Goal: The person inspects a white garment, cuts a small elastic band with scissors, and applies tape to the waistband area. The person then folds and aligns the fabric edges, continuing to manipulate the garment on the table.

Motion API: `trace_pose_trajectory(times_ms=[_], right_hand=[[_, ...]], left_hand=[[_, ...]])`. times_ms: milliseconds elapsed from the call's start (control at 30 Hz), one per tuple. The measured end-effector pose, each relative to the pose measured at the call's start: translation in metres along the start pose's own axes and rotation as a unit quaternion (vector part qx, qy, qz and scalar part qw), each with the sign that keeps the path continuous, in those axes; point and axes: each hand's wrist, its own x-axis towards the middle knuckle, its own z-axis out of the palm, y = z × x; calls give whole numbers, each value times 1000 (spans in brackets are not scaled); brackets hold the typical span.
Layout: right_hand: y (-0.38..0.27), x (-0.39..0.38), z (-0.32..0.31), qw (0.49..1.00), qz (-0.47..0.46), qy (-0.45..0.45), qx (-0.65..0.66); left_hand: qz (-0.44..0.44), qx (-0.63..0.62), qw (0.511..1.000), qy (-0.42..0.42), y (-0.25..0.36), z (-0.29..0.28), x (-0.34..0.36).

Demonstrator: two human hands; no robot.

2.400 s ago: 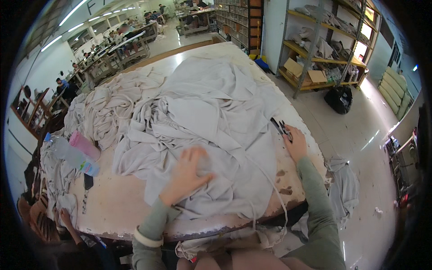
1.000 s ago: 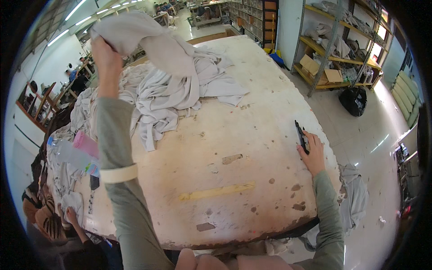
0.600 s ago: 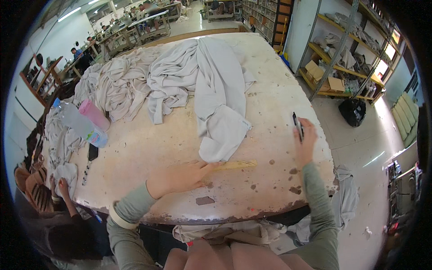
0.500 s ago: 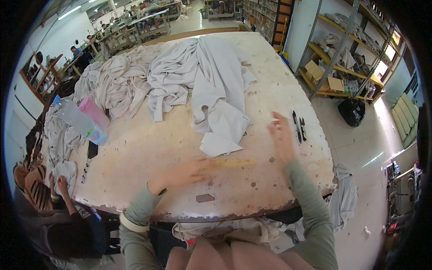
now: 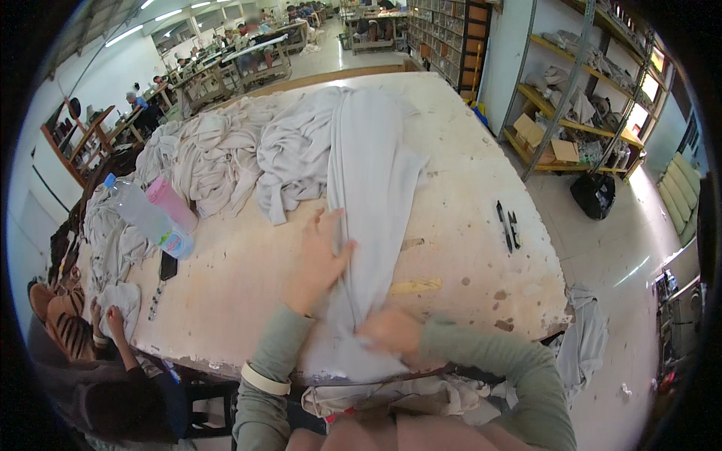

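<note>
A long piece of light grey fabric [image 5: 372, 203] runs from the heap toward me, down to the near edge of the table. My right hand [image 5: 391, 333], blurred by motion, grips it close to that edge. Along the fabric's left side lies my left hand [image 5: 320, 259], its fingers apart and the fingertips against the cloth. Just right of the strip, a yellowish flat piece [image 5: 416, 286] rests on the tabletop. Several crumpled grey fabrics [image 5: 293, 150] are heaped at the far left of the strip.
The worn table [image 5: 466, 203] bears a black pen [image 5: 504, 225] and thread snips [image 5: 514, 230] on the right. At left stand a water bottle [image 5: 147, 214] and pink tumbler [image 5: 171, 203], near a phone [image 5: 168, 265]. Another person's hand [image 5: 114, 323] holds cloth at lower left.
The grey fabric has been drawn toward me, its near end now at the table edge. My right hand came down and left onto it; my left hand moved up beside it.
</note>
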Motion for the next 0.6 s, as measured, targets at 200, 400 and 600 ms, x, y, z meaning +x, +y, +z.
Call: trace_pose_trajectory(times_ms=[200, 400, 600], right_hand=[[-62, -37, -11, 983, -79, -160, 48], [-41, -83, -131, 960, 181, 97, -191], [-19, -55, -151, 859, 372, 343, 79]], left_hand=[[186, 159, 960, -138, 23, 48, 18], [-49, -149, 966, -204, 42, -27, 58], [138, -310, 848, -407, 86, -89, 24]])
